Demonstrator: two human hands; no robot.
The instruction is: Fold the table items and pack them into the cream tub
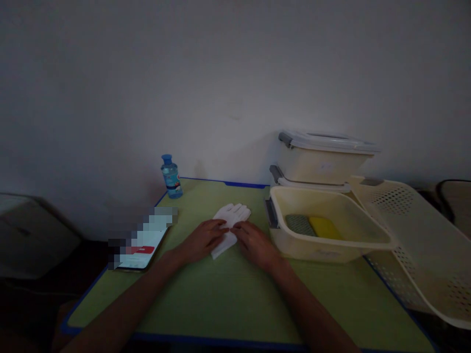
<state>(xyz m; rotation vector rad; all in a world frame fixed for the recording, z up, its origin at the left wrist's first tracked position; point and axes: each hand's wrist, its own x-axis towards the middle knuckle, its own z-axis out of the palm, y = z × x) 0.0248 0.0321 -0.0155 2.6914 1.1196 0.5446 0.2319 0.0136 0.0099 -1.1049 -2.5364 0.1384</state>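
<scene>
A white glove [231,214] lies on the green table, its fingers pointing away from me and its cuff toward me. My left hand [206,239] is at the glove's left side, fingers bent together on the fabric. On the opposite side, my right hand [253,242] has its curled fingertips on the glove near the middle. Both hands grip the cloth lightly, and they partly cover the palm of the glove. Whether a second glove lies beneath cannot be made out.
An open plastic bin [331,250] holding a grey sponge [300,225] and a yellow sponge [326,228] stands right. Behind it are stacked lidded boxes [324,164]; a perforated basket [427,235] leans beside. A phone [147,242] and blue bottle [171,179] are on the left of the table [221,304].
</scene>
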